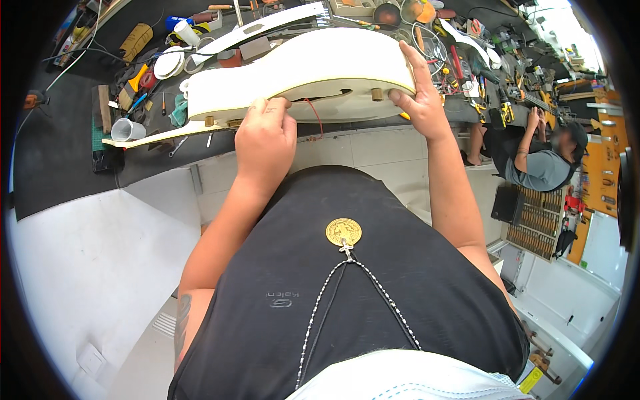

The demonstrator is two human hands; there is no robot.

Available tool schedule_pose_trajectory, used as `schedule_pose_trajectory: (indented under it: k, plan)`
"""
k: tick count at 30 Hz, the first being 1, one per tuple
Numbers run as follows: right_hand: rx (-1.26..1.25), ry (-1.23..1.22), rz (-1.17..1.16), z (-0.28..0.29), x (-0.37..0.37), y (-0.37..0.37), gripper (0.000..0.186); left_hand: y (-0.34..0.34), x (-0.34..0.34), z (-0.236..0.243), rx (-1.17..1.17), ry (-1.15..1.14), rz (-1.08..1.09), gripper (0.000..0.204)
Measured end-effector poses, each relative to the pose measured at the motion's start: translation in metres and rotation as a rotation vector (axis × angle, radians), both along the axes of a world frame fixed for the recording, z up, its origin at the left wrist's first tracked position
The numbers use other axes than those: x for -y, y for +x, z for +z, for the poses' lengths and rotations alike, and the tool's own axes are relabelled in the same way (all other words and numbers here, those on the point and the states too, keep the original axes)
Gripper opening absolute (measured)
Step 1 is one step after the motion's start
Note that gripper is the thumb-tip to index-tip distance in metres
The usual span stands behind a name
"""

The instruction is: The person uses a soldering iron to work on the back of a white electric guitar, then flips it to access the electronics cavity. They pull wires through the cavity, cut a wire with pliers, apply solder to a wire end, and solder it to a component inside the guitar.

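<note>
A cream-white guitar body [300, 63] is held tilted on its edge at the front of the dark workbench. A dark opening shows in its near side, and a thin red wire [317, 117] hangs out of it. A short brown peg [378, 95] sticks out near its right end. My left hand [267, 140] is closed on the near lower edge, fingers curled inward and fingertips hidden. At the right end, my right hand [421, 97] grips the body, thumb on the near edge and fingers over the end.
Tools and parts crowd the workbench [57, 160]. A clear plastic cup [129, 130] stands left, near a white tape roll [169, 62]. Behind the body lies a long white curved piece [260, 30]. A person [543, 167] sits at the right, hands raised.
</note>
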State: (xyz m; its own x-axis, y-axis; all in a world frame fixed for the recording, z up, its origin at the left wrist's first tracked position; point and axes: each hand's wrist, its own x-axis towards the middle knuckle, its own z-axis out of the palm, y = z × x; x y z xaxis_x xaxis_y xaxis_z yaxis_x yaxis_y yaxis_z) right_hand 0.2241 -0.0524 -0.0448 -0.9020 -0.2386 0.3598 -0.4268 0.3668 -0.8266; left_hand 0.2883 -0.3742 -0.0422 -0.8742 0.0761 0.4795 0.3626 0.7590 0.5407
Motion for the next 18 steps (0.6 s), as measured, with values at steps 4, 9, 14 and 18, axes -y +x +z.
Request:
schedule_pose_trajectory:
  k: [4,9,14,18]
  plan:
    - [0.000,0.028,-0.003,0.002,0.000,0.000,0.091,0.004,0.009,0.019,0.083,0.050,0.041,0.011]
    - [0.030,-0.026,0.004,0.000,0.001,0.000,0.091,0.008,0.027,0.042,0.064,0.094,0.092,0.012]
    - [0.032,-0.034,0.011,-0.002,0.000,-0.002,0.091,0.014,0.046,0.062,0.005,0.152,0.113,0.012]
    - [0.039,-0.040,0.012,-0.002,0.001,-0.003,0.091,0.022,0.059,0.077,0.014,0.210,0.138,0.010]
